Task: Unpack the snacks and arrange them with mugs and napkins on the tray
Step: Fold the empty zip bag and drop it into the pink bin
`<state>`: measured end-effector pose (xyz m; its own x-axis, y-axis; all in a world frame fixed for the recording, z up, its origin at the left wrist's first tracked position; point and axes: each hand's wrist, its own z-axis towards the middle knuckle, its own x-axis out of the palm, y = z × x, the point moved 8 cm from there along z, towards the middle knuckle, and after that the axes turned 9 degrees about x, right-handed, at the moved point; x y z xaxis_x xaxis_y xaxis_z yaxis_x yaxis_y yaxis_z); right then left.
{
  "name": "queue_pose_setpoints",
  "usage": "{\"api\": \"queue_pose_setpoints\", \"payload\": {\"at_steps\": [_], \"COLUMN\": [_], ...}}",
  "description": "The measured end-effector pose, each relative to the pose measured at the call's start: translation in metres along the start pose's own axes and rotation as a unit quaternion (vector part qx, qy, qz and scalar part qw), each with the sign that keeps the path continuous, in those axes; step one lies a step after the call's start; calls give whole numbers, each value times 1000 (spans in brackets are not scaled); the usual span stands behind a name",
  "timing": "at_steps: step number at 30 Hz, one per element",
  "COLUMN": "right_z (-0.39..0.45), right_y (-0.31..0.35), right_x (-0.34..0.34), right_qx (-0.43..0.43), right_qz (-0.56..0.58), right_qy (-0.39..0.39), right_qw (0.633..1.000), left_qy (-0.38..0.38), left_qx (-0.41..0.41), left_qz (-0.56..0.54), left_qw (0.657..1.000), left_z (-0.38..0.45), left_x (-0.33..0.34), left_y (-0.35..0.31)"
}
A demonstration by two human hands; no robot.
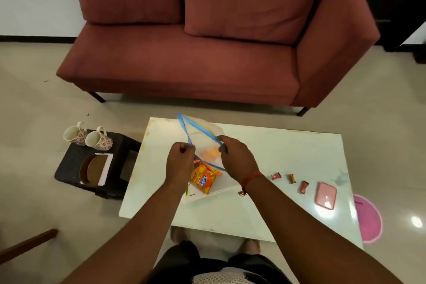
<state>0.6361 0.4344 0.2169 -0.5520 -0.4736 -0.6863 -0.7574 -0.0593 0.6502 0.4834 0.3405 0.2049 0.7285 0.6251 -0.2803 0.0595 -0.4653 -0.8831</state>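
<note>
You see a glossy, smooth white worktop (pixel 288 157) mirroring the lamp, a thin clear plastic bag (pixel 202 131) with a blue seal, a shiny orange foil snack packet (pixel 204 178), matt reddish cloth on the sofa (pixel 196 60), glazed floral mugs (pixel 88 137), and polished floor (pixel 34 104).

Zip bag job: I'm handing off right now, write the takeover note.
Left hand and right hand each pinch one side of the zip bag mouth, pulling it open above the white table.
Orange snack packet sits at the bag's lower end; whether it is out is unclear.
Three candies and a pink case lie on the table to the right.
Two mugs, napkins and round brown pieces wait on the black stool.
Left: empty the bag, arrange everything; no tray clearly in view.
</note>
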Motion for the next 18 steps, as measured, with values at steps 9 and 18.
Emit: {"api": "queue_pose_setpoints", "payload": {"at_steps": [9,18], "right_z": [-41,-46], "right_y": [45,78], "right_x": [-21,-91], "right_qx": [-129,-102], "right_qz": [-178,-196], "right_qy": [13,-133], "right_qw": [975,966], "left_qy": [33,18], "left_qx": [-41,144], "left_qz": [-157,-141], "left_qw": [986,979], "left_z": [-21,7], "left_x": [20,-31], "left_y": [-39,-95]}}
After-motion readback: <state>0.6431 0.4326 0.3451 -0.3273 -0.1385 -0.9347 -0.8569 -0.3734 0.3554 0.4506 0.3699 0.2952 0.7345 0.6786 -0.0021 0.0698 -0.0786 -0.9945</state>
